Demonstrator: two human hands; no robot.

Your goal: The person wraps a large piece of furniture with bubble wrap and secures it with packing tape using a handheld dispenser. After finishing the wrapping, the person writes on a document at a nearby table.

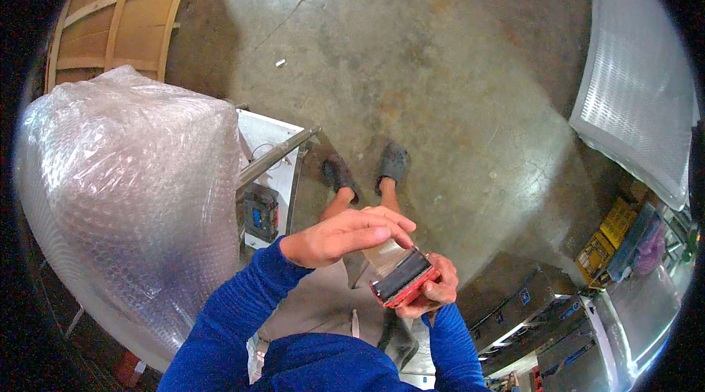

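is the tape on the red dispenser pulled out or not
Pulled out: a clear tape strip runs from the red-and-black tape dispenser in the right hand toward the left hand.

The left hand [346, 235] covers the far end of the clear film [385, 256], so whether its fingers grip it cannot be told. The right hand's [438, 285] palm is hidden behind the red-and-black dispenser [402, 280]. Left of the left hand, cloudy bubble wrap obscures what the large bundle [132, 201] contains; beyond that, a wooden-framed carton [128, 14] is cut off by the view's rim. Well ahead of the left hand, a white scrap [280, 63] is too small to identify. Far right of the right hand, the yellow crates' [606, 241] contents are unclear.
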